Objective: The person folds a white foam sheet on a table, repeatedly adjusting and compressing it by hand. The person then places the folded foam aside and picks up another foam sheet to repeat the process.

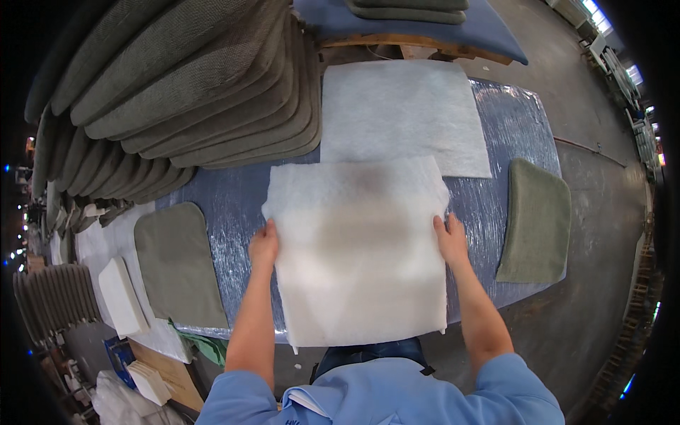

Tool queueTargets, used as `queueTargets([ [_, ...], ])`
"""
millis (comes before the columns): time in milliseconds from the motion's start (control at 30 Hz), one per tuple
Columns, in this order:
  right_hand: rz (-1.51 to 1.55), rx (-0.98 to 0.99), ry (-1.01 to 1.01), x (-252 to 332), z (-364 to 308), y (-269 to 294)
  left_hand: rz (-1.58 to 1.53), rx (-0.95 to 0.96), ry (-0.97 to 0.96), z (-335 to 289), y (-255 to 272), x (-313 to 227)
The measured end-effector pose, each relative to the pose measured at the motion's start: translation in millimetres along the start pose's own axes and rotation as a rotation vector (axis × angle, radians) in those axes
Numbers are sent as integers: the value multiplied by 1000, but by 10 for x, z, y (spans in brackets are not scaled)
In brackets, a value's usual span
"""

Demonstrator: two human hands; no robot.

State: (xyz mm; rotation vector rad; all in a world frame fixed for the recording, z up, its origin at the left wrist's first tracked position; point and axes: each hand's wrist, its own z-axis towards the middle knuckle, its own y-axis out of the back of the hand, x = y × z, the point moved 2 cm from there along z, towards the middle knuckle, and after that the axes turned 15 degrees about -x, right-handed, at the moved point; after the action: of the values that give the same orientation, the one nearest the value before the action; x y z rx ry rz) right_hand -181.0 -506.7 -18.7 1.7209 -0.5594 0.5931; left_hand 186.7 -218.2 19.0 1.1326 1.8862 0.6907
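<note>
white batting sheet (361, 304) lies between your two hands, spread in front of your body, its near edge hanging at the table's near side. your left hand (263, 248) grasps its left edge, your right hand (451, 241) grasps the right edge, about level with each other. both sides pucker just beyond your fingers. a greyish patch shows in the middle; cannot tell if that is shadow or something underneath.

handling, by judgement: light, soft, floppy, fibrous; little slip against skin, but likely to stretch or tear if you tug at one spot. best held as you have it, at opposite side edges, with a broad flat grip rather than fingertips.

around you: a second white sheet (404, 106) beyond your hands, its near edge meeting or passing under the far edge of yours; it could drag along. grey-green fabric panel (177, 265) outside your left hand, grey-green pad (536, 223) outside your right, both apart from the sheet. tall cushion stack (212, 92) beyond your left hand, crowding forward reach there. white foam block (122, 297) further out left. plastic-wrapped table (474, 248) beneath, glossy, probably slick.
</note>
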Motion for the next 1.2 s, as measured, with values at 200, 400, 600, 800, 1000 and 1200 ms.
queueTargets([
  [200, -346, 65, 999, 555, -865, -167, 270, -267, -1239, -902, -506, 249],
  [400, -403, 50, 1058, 826, -459, -536, 326, -245, -1353, -577, -737, -142],
  [600, -438, 5, 942, 962, -51, -658, 277, -275, -1258, -322, -735, -410],
  [800, -481, 80, 745, 992, 154, -778, 318, -142, -989, -221, -825, -837],
  [1000, -112, -224, 754, 910, -44, -173, -237, -350, -1164, -386, -303, -455],
  [1200, -54, -267, 344, 384, -216, -203, -33, -596, -800, -408, -555, 282],
])
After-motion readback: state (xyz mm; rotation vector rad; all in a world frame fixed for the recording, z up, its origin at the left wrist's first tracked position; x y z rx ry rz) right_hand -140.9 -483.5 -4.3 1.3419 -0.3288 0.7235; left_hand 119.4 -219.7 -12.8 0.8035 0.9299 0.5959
